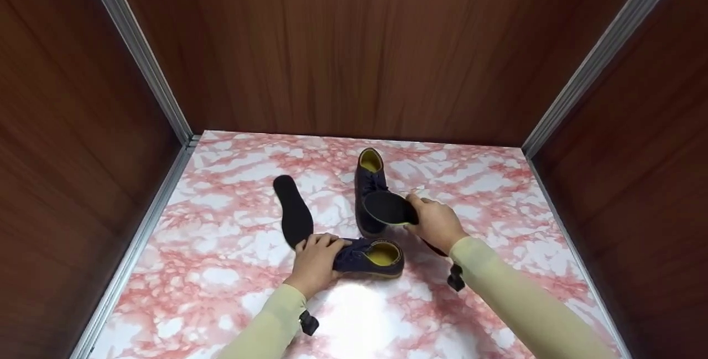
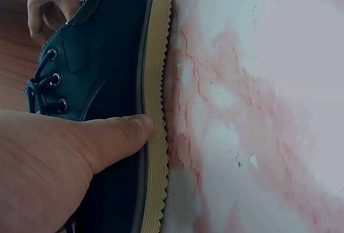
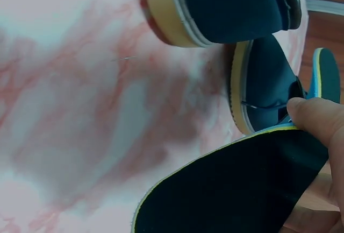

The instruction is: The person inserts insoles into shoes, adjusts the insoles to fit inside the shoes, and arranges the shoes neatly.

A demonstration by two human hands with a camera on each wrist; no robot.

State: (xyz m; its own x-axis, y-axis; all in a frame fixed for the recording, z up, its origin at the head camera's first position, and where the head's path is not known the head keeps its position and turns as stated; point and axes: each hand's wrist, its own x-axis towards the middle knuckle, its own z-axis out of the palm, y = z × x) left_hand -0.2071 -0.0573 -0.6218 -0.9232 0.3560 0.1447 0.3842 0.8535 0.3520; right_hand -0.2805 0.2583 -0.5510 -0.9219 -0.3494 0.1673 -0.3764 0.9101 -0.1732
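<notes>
Black insole (image 1: 390,208), seemingly light and flexible, was held beyond the near shoe (image 1: 359,262); right grip (image 1: 437,225) pinched its middle, judged the apt hold; left grip (image 1: 315,264) clasped that shoe's toe.

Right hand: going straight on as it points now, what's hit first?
Likely the far shoe, met by the insole that the right hand holds. They overlap in the head view, but height is unclear, so it could pass over.
</notes>
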